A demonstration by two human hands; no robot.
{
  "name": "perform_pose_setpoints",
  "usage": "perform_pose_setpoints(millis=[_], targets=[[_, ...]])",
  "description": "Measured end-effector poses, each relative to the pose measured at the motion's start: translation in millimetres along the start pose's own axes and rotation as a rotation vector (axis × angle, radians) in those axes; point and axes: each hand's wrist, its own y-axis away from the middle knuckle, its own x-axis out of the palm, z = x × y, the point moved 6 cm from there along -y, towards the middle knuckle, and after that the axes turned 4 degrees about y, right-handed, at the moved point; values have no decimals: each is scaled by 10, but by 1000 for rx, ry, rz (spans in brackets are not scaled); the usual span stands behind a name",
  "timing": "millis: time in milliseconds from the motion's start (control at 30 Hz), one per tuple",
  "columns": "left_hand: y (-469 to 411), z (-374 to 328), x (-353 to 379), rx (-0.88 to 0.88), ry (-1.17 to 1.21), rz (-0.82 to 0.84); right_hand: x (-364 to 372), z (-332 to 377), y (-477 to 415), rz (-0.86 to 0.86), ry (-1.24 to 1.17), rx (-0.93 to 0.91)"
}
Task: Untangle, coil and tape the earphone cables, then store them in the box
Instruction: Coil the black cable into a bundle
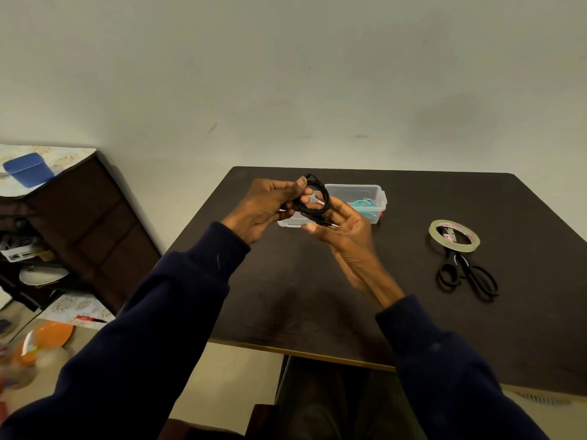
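Black earphone cable (313,198) is sitting as a small, neat coil in the air above the counter (317,296), just in front of the clear box (379,198), so the untangling and coiling of this one are looking finished. The left hand (263,211) is pinching the coil between thumb and fingers, its grip clenched on the loops. The right hand (346,227) is lying loose beneath it, fingers fairly straight and grasping nothing, with the metal jack plug (333,224) resting across them. No tape is showing on the coil, so taping is looking like the step in hand. The tape roll (436,231) is lying well off to the right on the counter, over the blades of the scissors (460,268), and neither is being touched. Inside the box a teal cable (365,203) is lying already coiled; whether it is taped is too small to tell. A clear lid (292,221) seems to be lying under the hands. Remaining, by my reading: cutting tape, binding the black coil, and placing it in the box beside the teal one.
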Motion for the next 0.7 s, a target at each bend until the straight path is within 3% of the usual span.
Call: perform_pose_setpoints(millis=[167, 467, 600, 700], targets=[[12, 9, -13, -9, -6, 4, -3, -31, 50, -99, 39, -43], [34, -122, -15, 140, -224, -14, -116, -9, 54, -97, 290, -98], [75, -203, 34, 253, -359, 10, -131, 16, 4, 15, 407, -100], [80, -263, 37, 306, -389, 3, -112, -15, 0, 158, 197, 16]])
